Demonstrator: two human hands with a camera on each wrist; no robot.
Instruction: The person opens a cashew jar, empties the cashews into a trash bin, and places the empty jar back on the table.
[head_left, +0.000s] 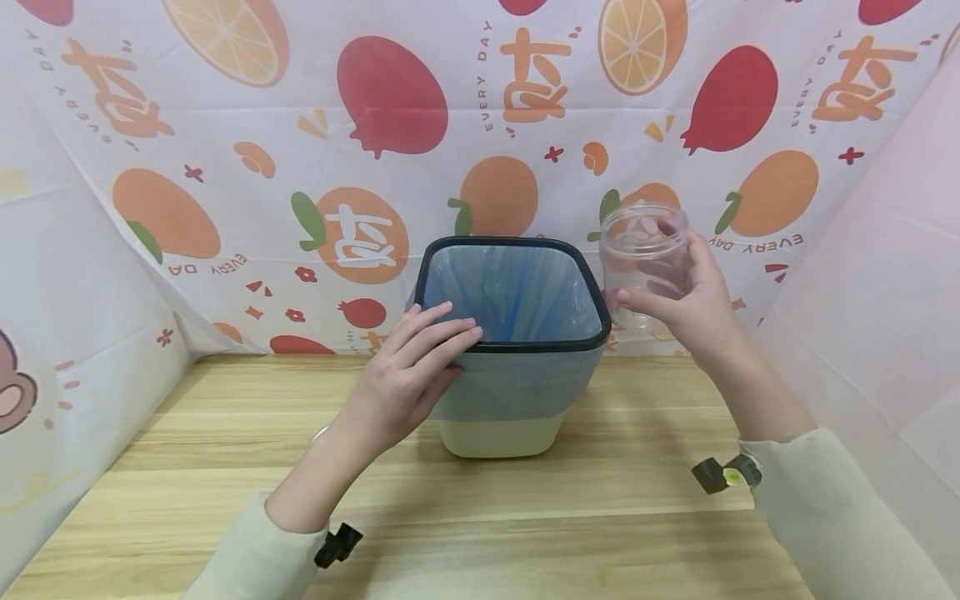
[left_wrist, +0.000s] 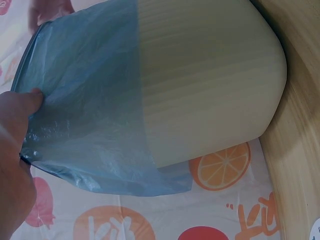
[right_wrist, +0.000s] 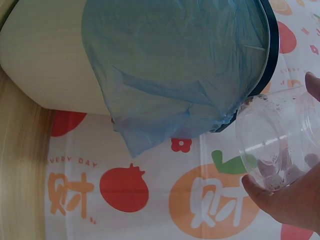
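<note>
A cream trash can stands upright on the table. A translucent blue bag lines it and folds down over the outside, below a black rim ring. My left hand holds the near left of the rim, fingers across its top; in the left wrist view the thumb presses the bag from outside. Beside the can's right side, my right hand grips a clear plastic jar, raised above the table with its mouth upward. Dark specks show on the jar in the right wrist view.
The wood-grain table spreads around the can. A fruit-printed cloth hangs behind, with pale cloth walls at left and right. Partly hidden by the left wrist, a small white item lies on the table.
</note>
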